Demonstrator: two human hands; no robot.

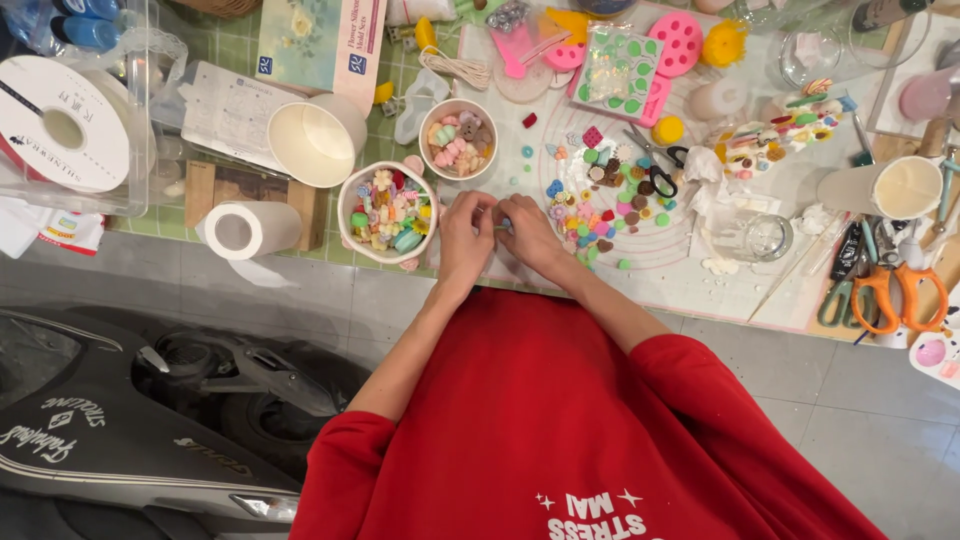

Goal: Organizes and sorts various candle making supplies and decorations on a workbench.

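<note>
1. Head view, hands: the left hand and the right hand meet at the near edge of the tabletop, fingertips pressed together over something very small. Both hands are pinched shut; what they are clamped on is too small to tell, though a speck of pale blue shows between the fingertips.

2. Head view, beside the left hand: a white paper cup filled with small pastel moulded charms stands just beside it, near the table's front edge. A second, smaller paper cup of pink and brown charms sits farther in, and an empty white paper cup lying on its side is off to its left.

3. Head view, beside the right hand: a loose scatter of coloured round and flower-shaped pieces lies on a pale circular work mat. Black-handled small scissors rest among them.

4. Head view, far edge: pink silicone moulds and a clear packet of green pieces lie toward the back. Orange-handled scissors sit at the right end.

5. Progress, as a judgement: many pieces are already moulded and sorted into the cups, while a good number remain loose on the mat, so the sorting or assembling looks partway through.
</note>
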